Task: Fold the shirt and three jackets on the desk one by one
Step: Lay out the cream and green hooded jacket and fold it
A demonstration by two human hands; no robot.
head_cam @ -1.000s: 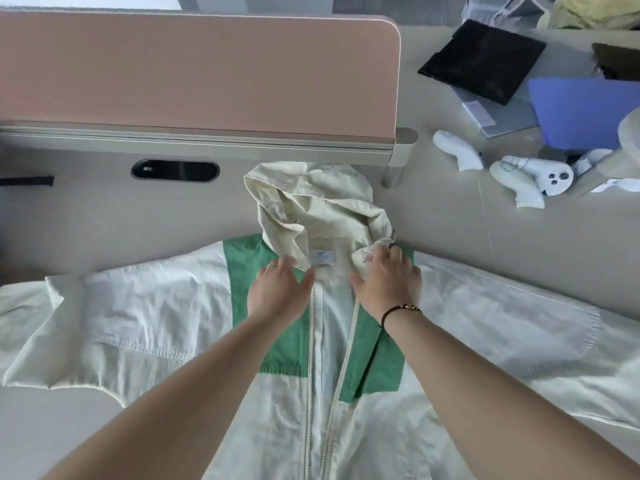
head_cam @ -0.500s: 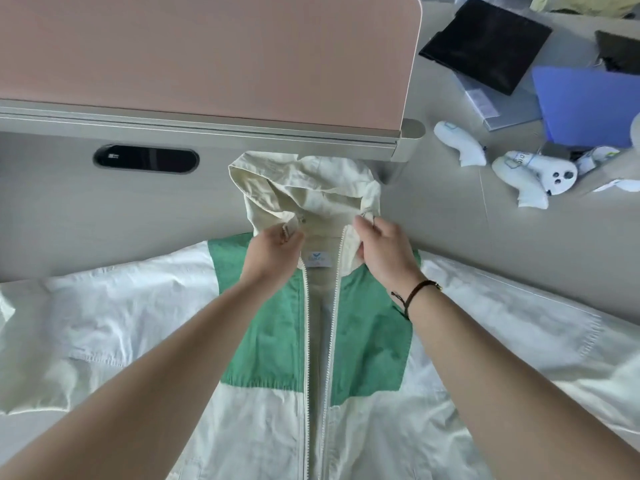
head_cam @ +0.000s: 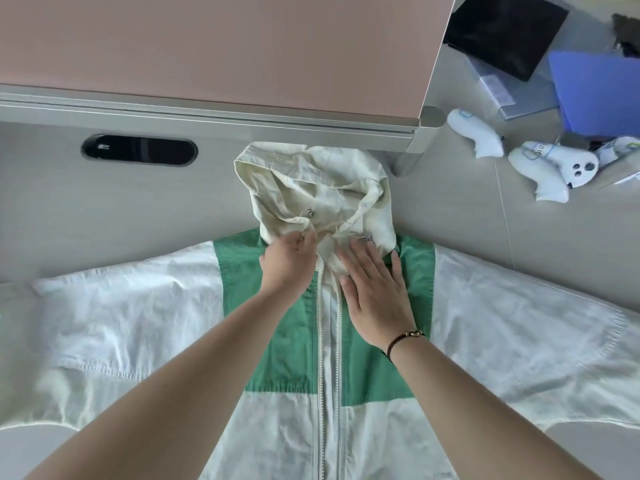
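Note:
A cream and green hooded jacket (head_cam: 287, 341) lies face up on the desk (head_cam: 485, 237), sleeves spread to both sides and the front zipper running down the middle. Its cream hood (head_cam: 311, 188) is bunched up at the collar, close to the divider. My left hand (head_cam: 289, 261) pinches the hood's edge at the left of the collar. Fingers straight, my right hand (head_cam: 375, 292) presses flat on the right side of the collar and green chest panel.
A pink desk divider (head_cam: 221, 46) with a grey rail stands just behind the hood. A black oval cable slot (head_cam: 138, 150) is at the left. White controllers (head_cam: 540, 168), a blue folder (head_cam: 595, 91) and a black folded cloth (head_cam: 505, 32) lie at the right.
Both hands held the collar edges apart half a second ago. Now the right hand has let go and lies flat on the collar, and the hood has been pulled down into a bunch.

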